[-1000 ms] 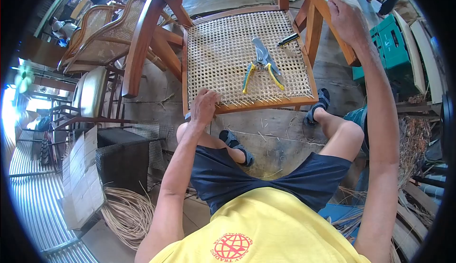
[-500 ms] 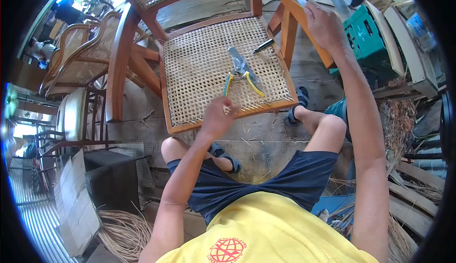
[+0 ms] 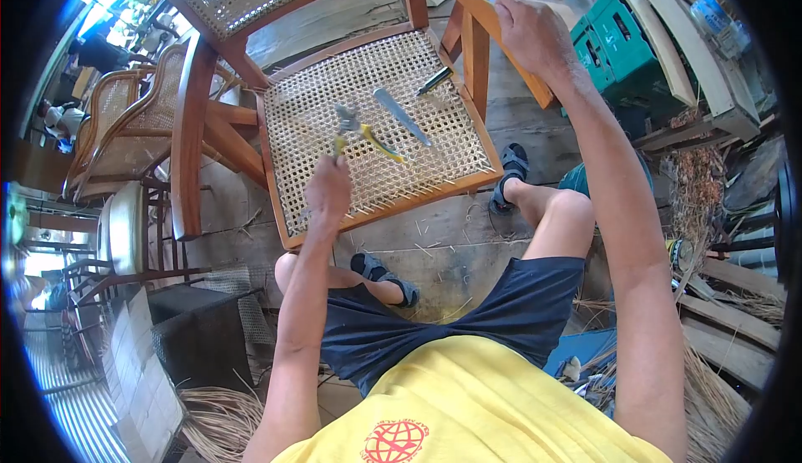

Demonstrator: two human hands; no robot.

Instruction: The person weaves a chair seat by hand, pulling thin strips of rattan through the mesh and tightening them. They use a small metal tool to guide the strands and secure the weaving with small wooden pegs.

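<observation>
A wooden armchair (image 3: 455, 185) with a woven cane seat stands before me, short cane ends sticking up along its front edge. My left hand (image 3: 328, 189) is closed around one handle of a pair of yellow-handled cutters (image 3: 378, 143), which are blurred and held over the seat. Beside them a flat metal blade (image 3: 402, 117) lies on the cane. Farther right rests a dark, pen-like tool (image 3: 434, 81). My right hand (image 3: 535, 35) grips the chair's armrest (image 3: 493, 16), its fingers wrapped over the top.
Cane-backed chairs (image 3: 125, 120) and a padded chair (image 3: 127, 229) are at left. A coil of cane (image 3: 219, 421) lies lower left. Green crates (image 3: 618, 45) and wooden boards stand at right. Cane scraps litter the floor (image 3: 451, 258). Other people are partly visible in the background.
My left hand has taken hold of the cutters and shifted them leftward, away from the metal blade. The right hand stays on the armrest. The whole view has shifted slightly.
</observation>
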